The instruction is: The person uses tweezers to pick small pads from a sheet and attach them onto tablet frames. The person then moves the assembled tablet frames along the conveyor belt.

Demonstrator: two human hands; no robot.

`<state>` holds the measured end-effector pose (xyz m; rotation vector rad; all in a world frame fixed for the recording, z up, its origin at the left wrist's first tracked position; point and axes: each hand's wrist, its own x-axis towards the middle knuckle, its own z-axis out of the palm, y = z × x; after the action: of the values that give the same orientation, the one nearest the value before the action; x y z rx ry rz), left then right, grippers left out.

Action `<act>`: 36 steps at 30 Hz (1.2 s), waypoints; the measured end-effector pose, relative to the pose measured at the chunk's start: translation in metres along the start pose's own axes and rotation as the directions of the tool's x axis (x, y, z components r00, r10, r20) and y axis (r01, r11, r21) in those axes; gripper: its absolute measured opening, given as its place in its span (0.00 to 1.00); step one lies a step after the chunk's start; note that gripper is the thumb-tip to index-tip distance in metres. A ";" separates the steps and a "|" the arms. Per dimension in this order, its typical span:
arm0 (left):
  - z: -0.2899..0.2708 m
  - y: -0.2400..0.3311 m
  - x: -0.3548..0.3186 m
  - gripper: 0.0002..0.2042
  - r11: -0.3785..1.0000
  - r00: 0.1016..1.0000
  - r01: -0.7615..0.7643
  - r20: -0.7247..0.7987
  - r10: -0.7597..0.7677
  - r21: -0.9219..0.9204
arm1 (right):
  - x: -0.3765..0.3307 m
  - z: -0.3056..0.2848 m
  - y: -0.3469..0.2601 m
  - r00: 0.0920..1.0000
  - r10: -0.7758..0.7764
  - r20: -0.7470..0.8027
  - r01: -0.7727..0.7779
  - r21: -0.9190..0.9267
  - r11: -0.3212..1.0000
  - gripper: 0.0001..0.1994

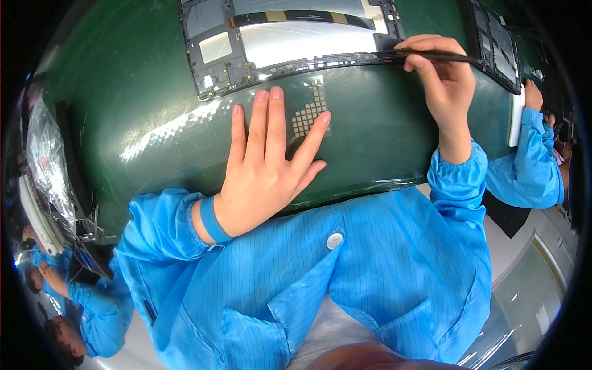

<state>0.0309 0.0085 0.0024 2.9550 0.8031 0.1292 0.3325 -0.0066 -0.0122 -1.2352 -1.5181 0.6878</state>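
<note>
My left hand (262, 163) lies flat on the green tabletop with its fingers spread. Its index fingertip rests on the edge of a clear sheet of small square pads (306, 117). Between thumb and fingers, my right hand (445, 83) grips dark tweezers (441, 55). They point left, and their tips reach the near edge of an opened tablet-like device (216, 73). This device has a black frame, small parts along its near edge and large silvery panels inside. Whether the tips hold anything is too small to tell.
The green table (166, 166) curves toward me. A second opened device (496, 46) lies at the far right, close to a co-worker's hand (533, 96) and blue sleeve. Clear plastic bags (49, 160) are heaped at the left edge. Another person in blue (102, 317) sits at the lower left.
</note>
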 end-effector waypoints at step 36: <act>0.001 0.003 0.001 0.33 0.999 1.000 0.019 -0.003 -0.019 -0.030 | -0.004 0.017 -0.010 0.993 0.007 -0.114 -0.006 0.011 1.000 0.08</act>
<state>0.0332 0.0064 0.0013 2.9195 0.8227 0.1439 0.3135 -0.0110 -0.0106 -1.2510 -1.4153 0.6179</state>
